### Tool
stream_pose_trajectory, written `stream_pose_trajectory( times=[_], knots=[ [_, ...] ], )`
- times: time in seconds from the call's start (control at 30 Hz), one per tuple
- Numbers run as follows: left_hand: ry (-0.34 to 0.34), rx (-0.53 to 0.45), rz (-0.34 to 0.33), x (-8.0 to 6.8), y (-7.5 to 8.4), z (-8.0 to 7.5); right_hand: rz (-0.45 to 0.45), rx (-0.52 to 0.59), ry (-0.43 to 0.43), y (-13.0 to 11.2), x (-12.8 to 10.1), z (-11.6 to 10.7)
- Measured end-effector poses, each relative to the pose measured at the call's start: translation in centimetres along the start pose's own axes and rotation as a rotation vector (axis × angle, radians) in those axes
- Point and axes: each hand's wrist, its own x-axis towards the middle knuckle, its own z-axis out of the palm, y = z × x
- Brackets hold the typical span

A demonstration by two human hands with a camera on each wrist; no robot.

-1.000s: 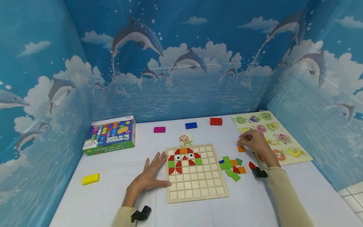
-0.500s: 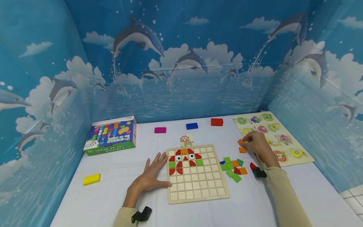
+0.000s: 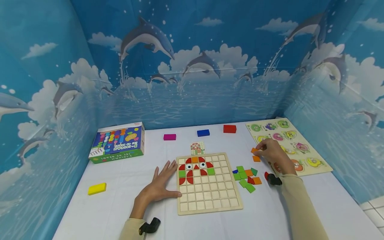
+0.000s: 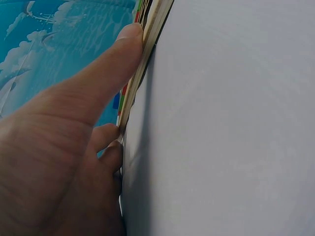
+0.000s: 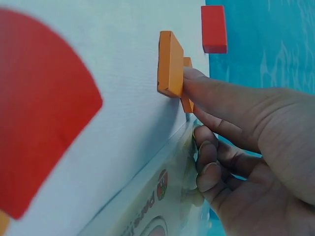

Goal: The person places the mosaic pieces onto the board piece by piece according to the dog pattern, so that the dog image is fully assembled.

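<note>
Since the earlier frames the right hand has lifted slightly off the table and drawn a small orange tile up with it, leaving a second orange tile lying flat on the white table just below; the left hand has stayed where it was. The right hand pinches the raised tile between thumb and forefinger, the other fingers curled under, just beside the near-left edge of the fruit peg puzzle. In the right wrist view the orange tile stands on edge, its long axis running up the picture and its broad face turned sideways, with a fingertip pressed to its side. The left hand lies flat with fingers spread and straight, its thumb against the left edge of the wooden grid board; the left wrist view shows the thumb touching that board's rim. The board holds red, green and orange pieces and two eye tiles in its upper-left cells, the remaining cells bare. A loose cluster of green, orange, red and blue tiles lies between the board and the right forearm. A pattern card lies just above the board.
</note>
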Motion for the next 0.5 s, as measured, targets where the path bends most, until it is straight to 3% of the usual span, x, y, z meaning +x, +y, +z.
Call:
stream_pose_trajectory(
  times=[0.27, 0.5],
  knots=[
    [-0.005, -0.002, -0.019, 0.21, -0.24, 0.04, 0.019, 0.039, -0.048, -0.23, 0.06, -0.31],
    [-0.010, 0.007, -0.023, 0.00, 0.33, -0.09, -0.031, 0.095, 0.012, 0.18, -0.29, 0.02]
  ],
)
